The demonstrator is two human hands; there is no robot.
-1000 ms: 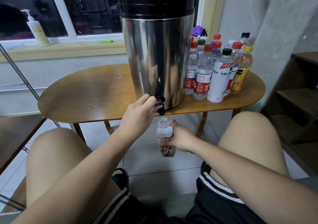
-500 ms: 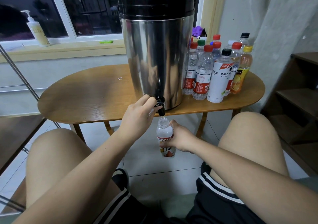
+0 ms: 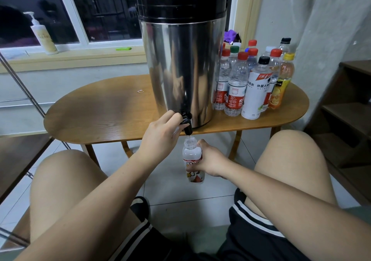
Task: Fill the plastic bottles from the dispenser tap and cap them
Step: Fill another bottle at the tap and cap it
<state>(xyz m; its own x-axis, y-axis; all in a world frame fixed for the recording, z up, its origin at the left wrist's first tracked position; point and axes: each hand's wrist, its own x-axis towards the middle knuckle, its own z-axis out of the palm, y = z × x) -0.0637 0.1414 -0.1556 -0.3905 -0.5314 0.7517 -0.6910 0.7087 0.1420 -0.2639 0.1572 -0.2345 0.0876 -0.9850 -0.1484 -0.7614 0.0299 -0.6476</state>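
Right grip (image 3: 210, 160) clamps the upright bottle (image 3: 191, 153), its mouth directly beneath the tap (image 3: 187, 122); left grip (image 3: 160, 138), just above, curls round the tap.

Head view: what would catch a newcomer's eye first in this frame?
The tall steel dispenser with its black lid dominates the middle of the wooden table. At the table's front edge the left hand grips the black tap while the right hand holds an uncapped bottle just under the spout. To the dispenser's right stands a cluster of capped bottles with red, green, black and yellow caps.
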